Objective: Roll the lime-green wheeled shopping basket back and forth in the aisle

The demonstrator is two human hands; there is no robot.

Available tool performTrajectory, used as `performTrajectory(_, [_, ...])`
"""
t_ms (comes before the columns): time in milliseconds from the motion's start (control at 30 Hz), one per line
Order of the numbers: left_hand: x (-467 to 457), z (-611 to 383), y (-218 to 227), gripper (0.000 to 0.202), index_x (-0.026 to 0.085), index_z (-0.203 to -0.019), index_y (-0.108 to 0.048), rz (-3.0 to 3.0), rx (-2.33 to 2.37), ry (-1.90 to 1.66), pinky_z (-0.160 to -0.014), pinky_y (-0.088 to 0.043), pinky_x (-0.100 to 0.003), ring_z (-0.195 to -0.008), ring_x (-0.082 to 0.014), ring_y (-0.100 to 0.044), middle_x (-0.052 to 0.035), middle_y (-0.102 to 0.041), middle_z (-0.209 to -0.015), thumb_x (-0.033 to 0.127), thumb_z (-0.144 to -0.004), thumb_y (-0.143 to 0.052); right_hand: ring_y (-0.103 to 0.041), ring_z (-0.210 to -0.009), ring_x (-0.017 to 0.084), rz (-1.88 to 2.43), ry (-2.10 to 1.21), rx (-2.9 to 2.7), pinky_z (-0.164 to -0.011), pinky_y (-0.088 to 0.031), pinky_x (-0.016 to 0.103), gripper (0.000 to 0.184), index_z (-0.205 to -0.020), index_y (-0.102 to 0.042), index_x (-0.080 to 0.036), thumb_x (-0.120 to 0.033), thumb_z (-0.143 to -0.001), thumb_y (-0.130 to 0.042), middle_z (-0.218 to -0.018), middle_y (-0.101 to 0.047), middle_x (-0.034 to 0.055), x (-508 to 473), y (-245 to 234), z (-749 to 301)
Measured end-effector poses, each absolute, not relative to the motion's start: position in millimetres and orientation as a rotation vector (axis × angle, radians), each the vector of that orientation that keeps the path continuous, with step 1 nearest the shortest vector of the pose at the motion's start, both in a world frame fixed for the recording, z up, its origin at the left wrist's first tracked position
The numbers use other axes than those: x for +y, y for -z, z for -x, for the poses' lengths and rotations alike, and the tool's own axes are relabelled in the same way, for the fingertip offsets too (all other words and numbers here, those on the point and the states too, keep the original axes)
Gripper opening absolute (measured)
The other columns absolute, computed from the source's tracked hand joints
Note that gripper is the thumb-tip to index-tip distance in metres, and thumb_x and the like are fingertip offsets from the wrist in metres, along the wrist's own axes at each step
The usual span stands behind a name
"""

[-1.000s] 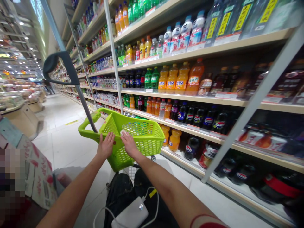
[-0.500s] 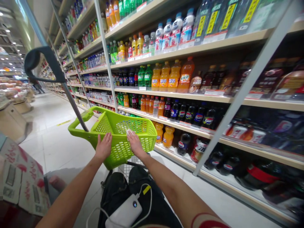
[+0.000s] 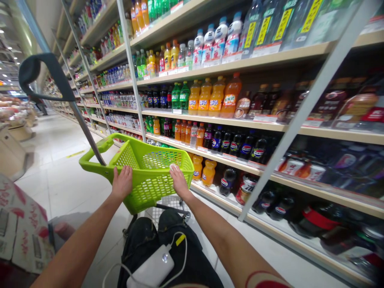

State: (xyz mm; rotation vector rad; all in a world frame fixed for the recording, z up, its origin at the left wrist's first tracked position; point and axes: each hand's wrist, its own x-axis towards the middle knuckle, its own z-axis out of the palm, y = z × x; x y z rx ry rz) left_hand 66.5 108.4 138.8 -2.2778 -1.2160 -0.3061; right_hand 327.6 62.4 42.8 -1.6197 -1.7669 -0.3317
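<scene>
A lime-green shopping basket [image 3: 154, 185] with pierced walls sits on a low wheeled frame in front of my knees. My left hand [image 3: 122, 183] grips its near rim toward the left, thumb on the outer wall and fingers over the edge. Farther right on the same rim, my right hand [image 3: 180, 182] pinches a small white tissue [image 3: 172, 167] against the edge. The tissue is mostly covered by the fingers. A grey pole [image 3: 88, 132] rises from the basket's left end to a dark looped handle [image 3: 64, 80].
Shelves of drink bottles [image 3: 207, 96] run along the right side. A white power bank [image 3: 153, 267] with a cable lies on my lap. Printed cartons [image 3: 21, 224] stand at lower left, near the tiled aisle [image 3: 64, 140].
My right hand has slid right along the rim with the tissue. My left hand keeps its place on the basket. The whole view has shifted slightly.
</scene>
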Motion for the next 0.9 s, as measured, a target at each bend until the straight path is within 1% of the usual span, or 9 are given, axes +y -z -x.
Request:
performTrajectory(67, [103, -66, -141, 0.052, 0.002, -0.126, -0.044, 2.283, -1.216, 0.319, -0.105, -0.005, -0.059, -0.124, -0.0299, -0.038, -0.0214, -0.045, -0.130, 0.010, -0.077, -0.027, -0.012, -0.136, 0.017, 1.620, 0.323, -1.796, -0.108, -0.024, 0.042, 0.052, -0.126, -0.047, -0.013, 0.001, -0.079, -0.031, -0.141, -0.033, 0.0090, 61, -41, -333])
performTrajectory(200, [90, -59, -143, 0.053, 0.009, -0.127, -0.044, 2.328, -1.217, 0.348, -0.106, -0.005, -0.057, -0.126, -0.0268, -0.036, -0.0164, -0.044, -0.133, 0.011, -0.075, -0.030, -0.020, -0.134, 0.015, 1.624, 0.309, -1.729, -0.109, -0.025, 0.040, 0.050, -0.126, -0.048, -0.014, -0.001, -0.081, -0.029, -0.139, -0.037, 0.0081, 65, -34, -342])
performTrajectory(300, [86, -39, -150, 0.055, 0.011, -0.130, -0.040, 2.328, -1.172, 0.461, -0.107, -0.005, -0.054, -0.129, -0.0251, -0.032, -0.0142, -0.039, -0.137, 0.013, -0.075, -0.034, -0.028, -0.131, 0.014, 1.582, 0.318, -1.645, -0.109, -0.027, 0.040, 0.055, -0.127, -0.047, -0.013, 0.001, -0.077, -0.028, -0.136, -0.041, 0.0098, 76, -32, -334])
performTrajectory(400, [90, -10, -164, 0.058, 0.011, -0.134, -0.033, 2.142, -1.240, 0.709, -0.109, -0.006, -0.051, -0.130, -0.0238, -0.031, -0.0149, -0.038, -0.138, 0.016, -0.077, -0.035, -0.031, -0.130, 0.016, 1.415, 0.320, -1.689, -0.107, -0.030, 0.043, 0.061, -0.126, -0.048, -0.013, 0.003, -0.070, -0.031, -0.133, -0.044, 0.0114, 91, -53, -304])
performTrajectory(500, [100, 17, -179, 0.062, 0.011, -0.136, -0.026, 1.955, -1.436, 0.824, -0.107, -0.007, -0.054, -0.131, -0.0256, -0.028, -0.0166, -0.035, -0.140, 0.021, -0.076, -0.039, -0.025, -0.132, 0.018, 1.189, 0.348, -1.732, -0.108, -0.029, 0.044, 0.061, -0.127, -0.048, -0.013, 0.003, -0.070, -0.032, -0.137, -0.040, 0.0098, 103, -112, -250])
performTrajectory(600, [108, 33, -184, 0.064, 0.012, -0.135, -0.029, 2.047, -1.549, 0.651, -0.105, -0.005, -0.061, -0.132, -0.0276, -0.025, -0.0154, -0.032, -0.141, 0.023, -0.074, -0.043, -0.014, -0.136, 0.018, 0.963, 0.438, -1.775, -0.111, -0.023, 0.041, 0.055, -0.129, -0.044, -0.012, -0.002, -0.076, -0.035, -0.141, -0.032, 0.0071, 104, -203, -191])
performTrajectory(733, [109, 38, -180, 0.064, 0.014, -0.134, -0.032, 2.167, -1.560, 0.463, -0.104, -0.002, -0.062, -0.133, -0.0268, -0.022, -0.0131, -0.029, -0.143, 0.022, -0.071, -0.045, -0.004, -0.137, 0.016, 0.799, 0.569, -1.897, -0.113, -0.013, 0.041, 0.050, -0.131, -0.041, -0.019, -0.006, -0.084, -0.031, -0.144, -0.026, -0.0008, 103, -313, -139])
performTrajectory(800, [108, 36, -178, 0.064, 0.014, -0.134, -0.031, 2.173, -1.546, 0.461, -0.105, -0.002, -0.062, -0.134, -0.0260, -0.020, -0.0128, -0.026, -0.144, 0.022, -0.072, -0.045, -0.002, -0.137, 0.015, 0.775, 0.600, -1.972, -0.113, -0.011, 0.042, 0.048, -0.131, -0.041, -0.019, -0.006, -0.086, -0.030, -0.144, -0.027, -0.0011, 108, -343, -130])
performTrajectory(900, [105, 33, -177, 0.065, 0.014, -0.135, -0.031, 2.181, -1.535, 0.462, -0.105, -0.004, -0.062, -0.135, -0.0267, -0.018, -0.0131, -0.025, -0.144, 0.022, -0.072, -0.046, -0.005, -0.137, 0.017, 0.789, 0.612, -2.090, -0.112, -0.009, 0.044, 0.044, -0.127, -0.045, -0.017, -0.005, -0.087, -0.030, -0.142, -0.032, 0.0020, 119, -346, -132])
